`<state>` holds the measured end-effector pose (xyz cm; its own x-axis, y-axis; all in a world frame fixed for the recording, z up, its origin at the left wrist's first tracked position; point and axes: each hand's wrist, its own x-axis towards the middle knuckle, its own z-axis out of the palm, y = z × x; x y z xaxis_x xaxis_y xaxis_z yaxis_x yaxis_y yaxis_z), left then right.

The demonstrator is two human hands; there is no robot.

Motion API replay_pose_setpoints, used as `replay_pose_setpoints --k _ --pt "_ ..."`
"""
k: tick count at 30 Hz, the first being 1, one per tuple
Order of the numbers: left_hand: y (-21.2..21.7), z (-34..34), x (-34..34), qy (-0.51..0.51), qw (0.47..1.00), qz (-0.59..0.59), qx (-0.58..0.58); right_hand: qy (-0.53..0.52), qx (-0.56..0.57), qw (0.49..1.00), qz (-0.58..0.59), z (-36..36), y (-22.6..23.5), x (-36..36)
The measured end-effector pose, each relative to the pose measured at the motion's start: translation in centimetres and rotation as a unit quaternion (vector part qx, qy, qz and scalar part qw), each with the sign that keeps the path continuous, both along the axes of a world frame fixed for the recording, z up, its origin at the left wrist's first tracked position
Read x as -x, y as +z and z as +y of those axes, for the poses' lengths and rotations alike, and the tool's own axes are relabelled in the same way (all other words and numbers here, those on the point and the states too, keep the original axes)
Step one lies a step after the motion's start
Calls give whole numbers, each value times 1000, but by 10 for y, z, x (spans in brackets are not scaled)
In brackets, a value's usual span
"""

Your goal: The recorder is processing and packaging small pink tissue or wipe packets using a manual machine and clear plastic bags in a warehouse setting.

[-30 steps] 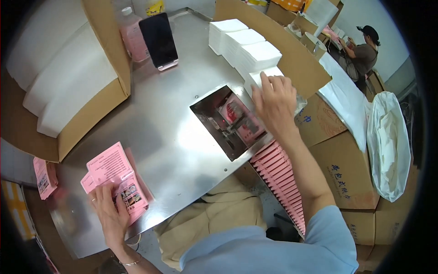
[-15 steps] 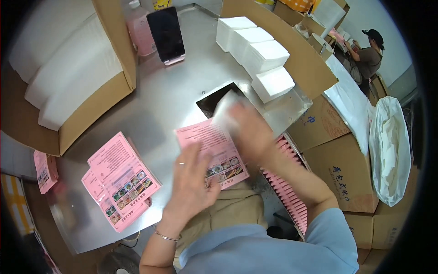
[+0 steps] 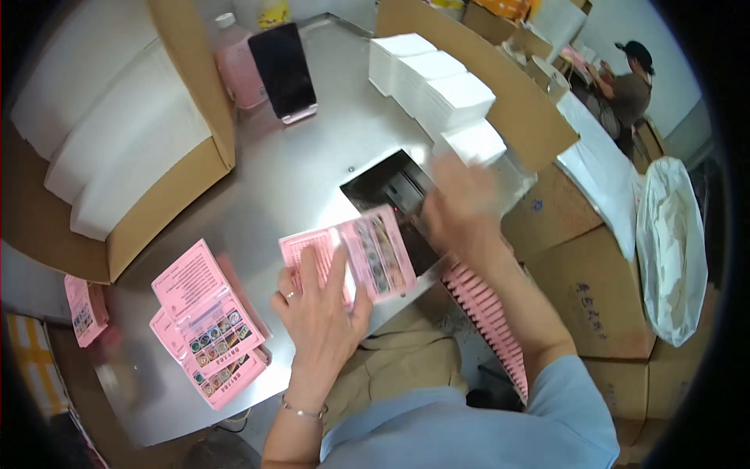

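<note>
A pink printed paper wrapper [image 3: 381, 254] with food pictures lies on the metal table before me, at the edge of a dark recess [image 3: 391, 184]. A white strip shows between its two pink parts. My left hand [image 3: 322, 301] rests on the wrapper's left part, fingers apart and lying flat. My right hand [image 3: 465, 203] is above the recess's right side, nearest the front stack of white napkins [image 3: 475, 142]. Motion smears its fingers, so whether it holds anything cannot be told. Overlapping piles of pink wrappers [image 3: 207, 301] lie to the left.
A carton [image 3: 176, 187] of white napkin stacks stands at the left, a phone [image 3: 283, 74] on a stand and a bottle [image 3: 238, 62] behind. A row of pink packets [image 3: 488, 324] lies below the table's right edge, beside cartons [image 3: 594, 289]. A person [image 3: 629, 90] works far right.
My right hand has moved up and right from the wrapper, and the white napkin it carried no longer shows in it. The wrapper has turned, with its pictured part now on the right.
</note>
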<state>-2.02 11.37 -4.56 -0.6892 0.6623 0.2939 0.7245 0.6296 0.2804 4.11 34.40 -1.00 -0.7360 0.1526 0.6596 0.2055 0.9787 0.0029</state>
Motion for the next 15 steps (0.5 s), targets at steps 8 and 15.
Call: replay_pose_setpoints --k 8,15 --pt "12 5 4 -52 996 67 -19 -114 62 991 21 84 -31 3" --pt "-5 -2 1 -172 983 -24 -62 6 42 997 64 65 -30 -4"
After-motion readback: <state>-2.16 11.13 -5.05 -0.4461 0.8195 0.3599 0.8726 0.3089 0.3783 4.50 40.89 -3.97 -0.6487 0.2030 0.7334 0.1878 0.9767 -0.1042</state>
